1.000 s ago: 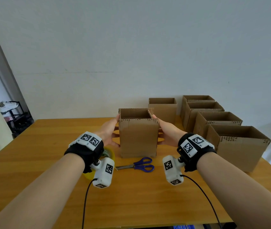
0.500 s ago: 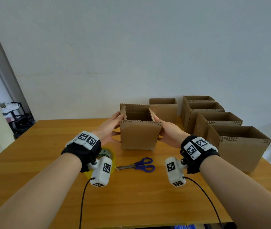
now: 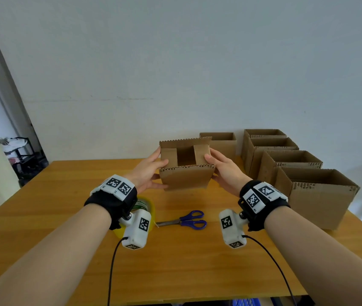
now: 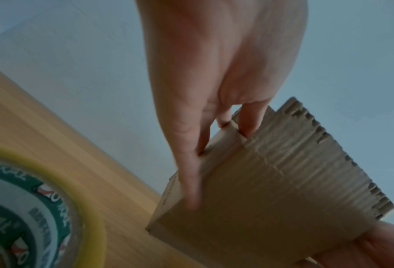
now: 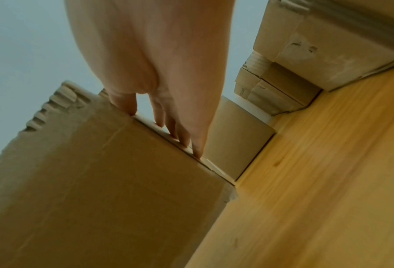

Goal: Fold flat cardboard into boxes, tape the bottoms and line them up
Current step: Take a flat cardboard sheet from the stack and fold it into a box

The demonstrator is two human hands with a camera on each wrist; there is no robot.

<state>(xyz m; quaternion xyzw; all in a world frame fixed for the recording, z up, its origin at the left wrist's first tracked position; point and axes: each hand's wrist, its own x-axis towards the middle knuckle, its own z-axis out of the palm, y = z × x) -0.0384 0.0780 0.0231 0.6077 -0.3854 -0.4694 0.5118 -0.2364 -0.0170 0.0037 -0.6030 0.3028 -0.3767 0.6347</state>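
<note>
I hold a small cardboard box (image 3: 186, 178) in the air above the wooden table (image 3: 175, 266), its open end tipped toward me. My left hand (image 3: 151, 171) grips its left side, thumb lying on the left short flap. My right hand (image 3: 224, 171) grips the right side, thumb on the right short flap. Both short flaps are folded inward; the two long flaps stand out. In the left wrist view my fingers (image 4: 191, 172) run straight along the box (image 4: 271, 199). The right wrist view shows the fingers (image 5: 182, 132) along the edge of the box (image 5: 99, 181).
Several open-topped boxes (image 3: 321, 195) stand in a row along the table's right side, and one more box (image 3: 222, 144) at the back. A yellow tape roll (image 3: 146, 205) lies under my left wrist. Blue-handled scissors (image 3: 186, 219) lie just below the held box.
The box stood upright on the table a second ago. Both hands have lifted it and tipped its open end toward me, and the short flaps have gone inward.
</note>
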